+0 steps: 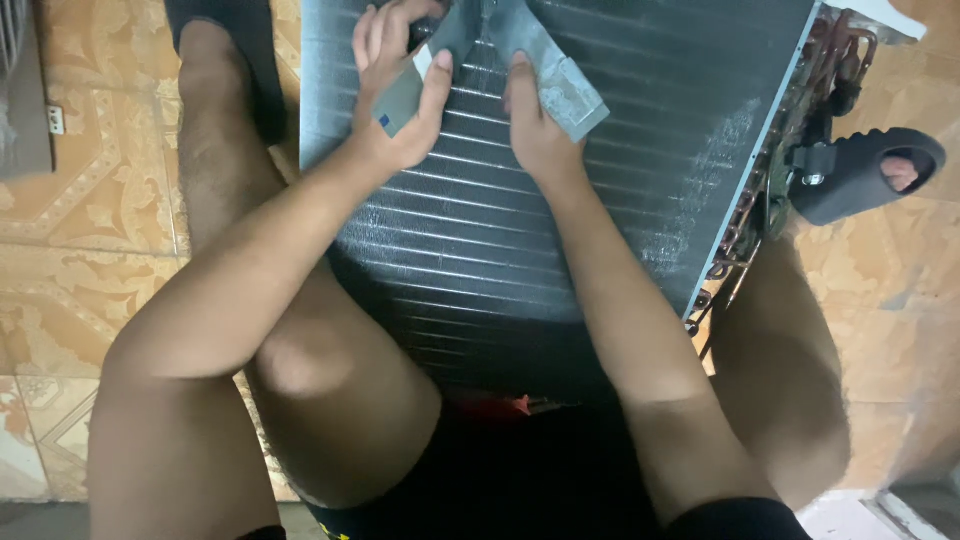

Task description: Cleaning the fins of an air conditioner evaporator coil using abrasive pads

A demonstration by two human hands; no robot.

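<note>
Bare forearms fill the lower half of the frame, running up from the person's knees and dark shorts [520,470] toward the top centre. Between the legs lies a finned metal coil panel [560,230], dark grey with rows of thin horizontal ridges, tilted so that its right edge slants from the upper right toward the lower middle. Along that right edge sits a cluster of copper tube bends [790,150]. The left hand [400,95], at upper centre-left, has its fingers [375,40] curled closed around a flat grey strip [415,85] with a small blue mark near its lower end, the thumb pressed across the strip's face. The right hand [535,125], just beside it at upper centre, rests its palm on the fins, and its fingers pin a second grey strip, a worn and scuffed one [565,85], against the panel; that strip slants toward the right. Both strips meet near the top edge of the frame, where they pass out of sight. At the right of the frame a foot in a black sandal [865,170] rests on the tan patterned tile floor [90,210], touching the tube end of the panel. At the upper left, the other leg stretches over the tiles toward another dark sandal [240,40].
</note>
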